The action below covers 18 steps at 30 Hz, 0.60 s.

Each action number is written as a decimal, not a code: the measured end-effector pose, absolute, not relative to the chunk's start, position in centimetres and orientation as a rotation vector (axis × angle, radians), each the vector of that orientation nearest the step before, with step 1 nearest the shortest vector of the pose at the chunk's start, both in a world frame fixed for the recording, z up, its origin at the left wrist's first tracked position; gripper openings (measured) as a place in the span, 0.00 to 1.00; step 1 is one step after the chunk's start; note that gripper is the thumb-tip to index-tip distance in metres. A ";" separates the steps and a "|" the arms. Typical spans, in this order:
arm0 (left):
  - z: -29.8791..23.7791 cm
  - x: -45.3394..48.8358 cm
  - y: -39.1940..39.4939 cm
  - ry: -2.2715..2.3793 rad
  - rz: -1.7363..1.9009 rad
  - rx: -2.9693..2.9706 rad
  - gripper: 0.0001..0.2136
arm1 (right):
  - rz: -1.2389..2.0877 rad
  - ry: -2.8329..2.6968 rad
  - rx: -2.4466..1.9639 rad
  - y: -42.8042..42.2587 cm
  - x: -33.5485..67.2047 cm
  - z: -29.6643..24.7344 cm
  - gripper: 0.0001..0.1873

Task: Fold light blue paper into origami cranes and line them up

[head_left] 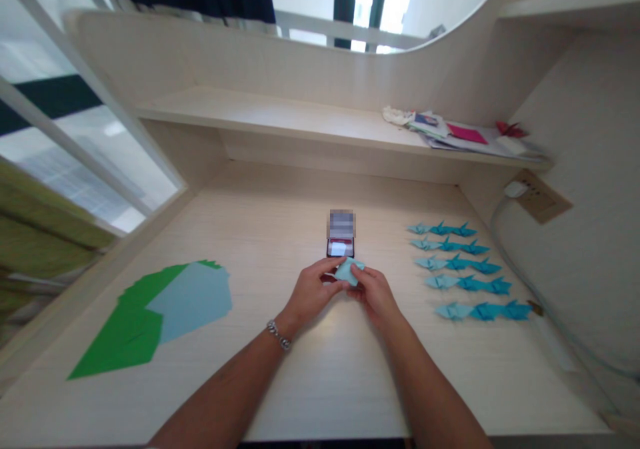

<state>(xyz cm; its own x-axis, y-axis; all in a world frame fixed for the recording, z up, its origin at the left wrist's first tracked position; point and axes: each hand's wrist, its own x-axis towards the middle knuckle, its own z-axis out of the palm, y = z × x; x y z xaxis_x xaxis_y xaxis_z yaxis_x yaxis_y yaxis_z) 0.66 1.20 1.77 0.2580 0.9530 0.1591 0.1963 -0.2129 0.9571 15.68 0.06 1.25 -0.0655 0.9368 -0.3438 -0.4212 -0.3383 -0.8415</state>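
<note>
A small piece of folded light blue paper (pixel 346 272) is held between my two hands above the middle of the desk. My left hand (pixel 314 289) pinches its left side with thumb and fingers. On the other side my right hand (pixel 374 290) grips the paper, its thumb lying on the top face. Some of the right fingers are hidden beneath it. Just beyond the hands a phone (pixel 341 247) with a lit screen rests on the desk; its upper part is blurred out.
Folded blue paper cranes (pixel 469 282) stand in several rows on the right. Fanned green sheets (pixel 135 322) and light blue sheets (pixel 195 299) lie on the left of the desk (pixel 310 395). A shelf (pixel 300 119) at the back bears papers (pixel 467 133); a cable (pixel 520 269) runs down the right wall.
</note>
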 end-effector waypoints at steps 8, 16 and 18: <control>1.8 0.4 1.6 1.033 1.091 1.511 0.17 | 1.647 -0.736 -1.063 -0.3 15.4 2.4 0.25; 1.8 0.5 2.0 0.884 1.060 1.243 0.15 | 1.414 -0.780 -1.191 0.4 16.0 1.5 0.21; 1.7 0.5 2.0 0.881 1.061 1.208 0.16 | 1.394 -0.796 -1.206 0.4 16.2 1.3 0.17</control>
<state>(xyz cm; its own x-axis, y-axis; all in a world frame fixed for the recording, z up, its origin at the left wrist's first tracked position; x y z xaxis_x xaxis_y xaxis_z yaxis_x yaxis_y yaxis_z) 0.53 2.03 1.70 0.2871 0.9578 0.0159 -0.1601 0.0316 0.9866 16.18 0.39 1.32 0.0902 0.9679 -0.2348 -0.2902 -0.2000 -0.9359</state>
